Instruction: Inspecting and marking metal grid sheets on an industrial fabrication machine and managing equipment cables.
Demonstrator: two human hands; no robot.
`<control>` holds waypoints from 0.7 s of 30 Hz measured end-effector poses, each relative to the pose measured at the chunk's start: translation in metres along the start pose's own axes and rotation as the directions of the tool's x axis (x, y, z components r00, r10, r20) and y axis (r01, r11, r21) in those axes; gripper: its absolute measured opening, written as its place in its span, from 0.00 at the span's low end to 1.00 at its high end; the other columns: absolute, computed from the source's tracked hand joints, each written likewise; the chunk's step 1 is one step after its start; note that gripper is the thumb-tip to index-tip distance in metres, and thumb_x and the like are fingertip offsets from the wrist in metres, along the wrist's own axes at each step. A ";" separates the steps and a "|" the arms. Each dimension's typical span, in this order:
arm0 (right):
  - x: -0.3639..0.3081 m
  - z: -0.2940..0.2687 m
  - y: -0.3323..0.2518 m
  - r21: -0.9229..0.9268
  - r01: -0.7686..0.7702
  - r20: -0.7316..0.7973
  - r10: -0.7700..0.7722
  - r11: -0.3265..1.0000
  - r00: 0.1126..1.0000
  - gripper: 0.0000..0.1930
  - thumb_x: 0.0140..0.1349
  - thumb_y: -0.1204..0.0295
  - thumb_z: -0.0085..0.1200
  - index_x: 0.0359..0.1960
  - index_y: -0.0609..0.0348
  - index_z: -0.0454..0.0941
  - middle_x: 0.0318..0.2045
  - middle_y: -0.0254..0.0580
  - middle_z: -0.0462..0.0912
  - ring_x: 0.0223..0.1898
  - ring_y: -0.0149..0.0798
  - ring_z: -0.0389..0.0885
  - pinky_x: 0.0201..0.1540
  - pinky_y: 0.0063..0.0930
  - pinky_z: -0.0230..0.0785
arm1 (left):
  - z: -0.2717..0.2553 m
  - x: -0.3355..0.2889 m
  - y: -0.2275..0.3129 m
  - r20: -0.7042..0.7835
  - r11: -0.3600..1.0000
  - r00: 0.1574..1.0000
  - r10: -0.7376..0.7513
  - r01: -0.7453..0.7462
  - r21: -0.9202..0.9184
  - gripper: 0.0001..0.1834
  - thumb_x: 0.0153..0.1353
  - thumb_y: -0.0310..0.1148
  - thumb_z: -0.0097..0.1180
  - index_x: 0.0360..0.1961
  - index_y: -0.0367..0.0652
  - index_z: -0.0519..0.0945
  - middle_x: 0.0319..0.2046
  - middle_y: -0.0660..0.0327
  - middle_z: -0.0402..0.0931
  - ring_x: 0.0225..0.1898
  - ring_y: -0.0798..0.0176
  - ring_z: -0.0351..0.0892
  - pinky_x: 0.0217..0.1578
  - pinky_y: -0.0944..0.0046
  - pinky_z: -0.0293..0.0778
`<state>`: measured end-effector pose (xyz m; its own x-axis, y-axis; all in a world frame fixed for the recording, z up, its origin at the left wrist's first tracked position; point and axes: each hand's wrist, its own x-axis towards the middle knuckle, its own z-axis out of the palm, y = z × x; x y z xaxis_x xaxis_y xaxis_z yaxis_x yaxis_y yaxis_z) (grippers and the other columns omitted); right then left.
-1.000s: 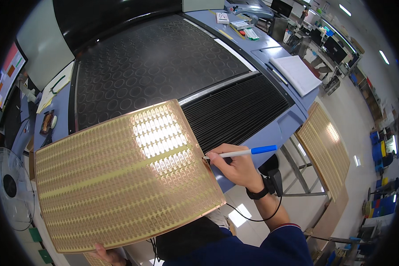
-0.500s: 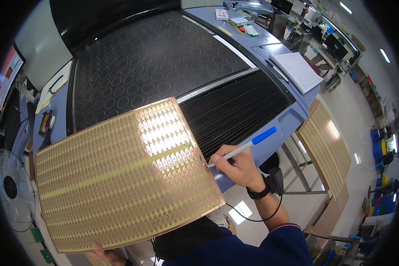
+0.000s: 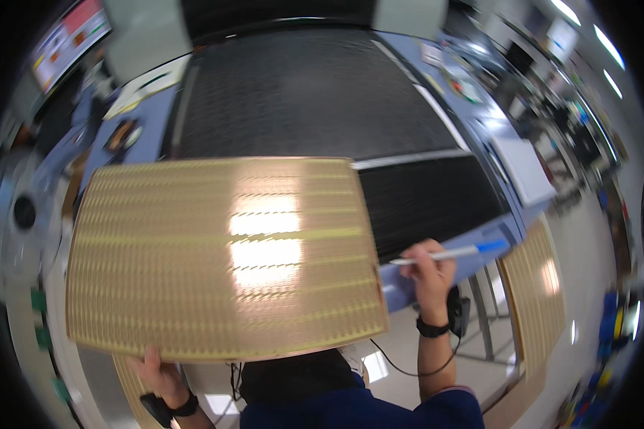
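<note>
Left hand [image 3: 161,375]: While the panel [image 3: 150,264] is filling the left and centre of the frame, you're gripping its lower edge at the lower left, the fingers beneath it hiding from view.
Right hand [image 3: 431,279]: Over at centre right, you're pinching a white pen [image 3: 456,253] between thumb and fingers, its blue end pointing right.
Pen tip [image 3: 397,262]: It's hovering just beside the panel's right edge.
Glare: A bright reflection is blazing down the gold patterned face, right of its middle.
Black mat [image 3: 286,100]: It's stretching across the upper centre, with a ribbed black section [image 3: 436,204] showing below it at centre right.
White paper [image 3: 524,171]: It's lying on the blue-grey casing [image 3: 399,289] at the right.
Second panel [image 3: 533,307]: It's showing at the lower right, also patterned.
Screen [image 3: 71,43]: It's glowing at the upper left, a blurred fan [image 3: 25,211] standing below it.
</note>
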<state>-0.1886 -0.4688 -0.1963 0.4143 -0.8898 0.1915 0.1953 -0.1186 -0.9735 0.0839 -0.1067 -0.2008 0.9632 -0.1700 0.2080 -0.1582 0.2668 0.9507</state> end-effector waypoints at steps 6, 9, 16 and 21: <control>0.001 -0.031 0.028 0.105 0.236 -0.286 -0.198 0.966 0.938 0.08 0.68 0.67 0.52 0.33 0.59 0.75 0.28 0.37 0.76 0.24 0.26 0.70 0.23 0.13 0.59 | -0.048 -0.001 0.074 0.083 0.894 0.976 0.203 -0.150 -0.422 0.32 0.64 0.25 0.53 0.68 0.34 0.57 0.63 0.44 0.66 0.63 0.46 0.69 0.64 0.46 0.68; 0.011 -0.060 0.040 0.027 0.268 -0.220 -0.255 0.963 0.942 0.15 0.70 0.62 0.46 0.38 0.62 0.77 0.33 0.38 0.78 0.34 0.29 0.75 0.32 0.18 0.66 | -0.147 -0.022 0.110 -0.077 0.864 0.969 0.234 -0.244 -0.440 0.26 0.69 0.29 0.50 0.65 0.34 0.63 0.63 0.48 0.68 0.62 0.50 0.70 0.65 0.49 0.67; 0.019 -0.024 0.043 -0.118 0.439 -0.167 -0.453 0.891 0.876 0.11 0.71 0.68 0.48 0.35 0.65 0.74 0.30 0.46 0.76 0.29 0.37 0.75 0.29 0.26 0.71 | -0.364 -0.177 0.035 -0.830 0.846 0.524 0.191 -0.517 -0.131 0.20 0.74 0.36 0.45 0.60 0.35 0.71 0.61 0.53 0.71 0.60 0.60 0.72 0.63 0.62 0.68; 0.024 -0.030 0.038 -0.475 0.496 -0.079 -0.597 0.726 0.798 0.06 0.67 0.75 0.54 0.37 0.64 0.70 0.29 0.45 0.74 0.28 0.40 0.75 0.29 0.31 0.72 | -0.441 -0.245 -0.093 -0.798 0.915 0.602 0.000 -0.321 -0.243 0.14 0.71 0.31 0.50 0.54 0.36 0.73 0.55 0.55 0.75 0.56 0.62 0.75 0.61 0.65 0.71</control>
<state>-0.1978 -0.5076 -0.2329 0.1442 -0.6742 0.7244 -0.0749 -0.7374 -0.6713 -0.0414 0.3282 -0.4413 0.7533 0.6550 -0.0589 -0.4016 0.5290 0.7476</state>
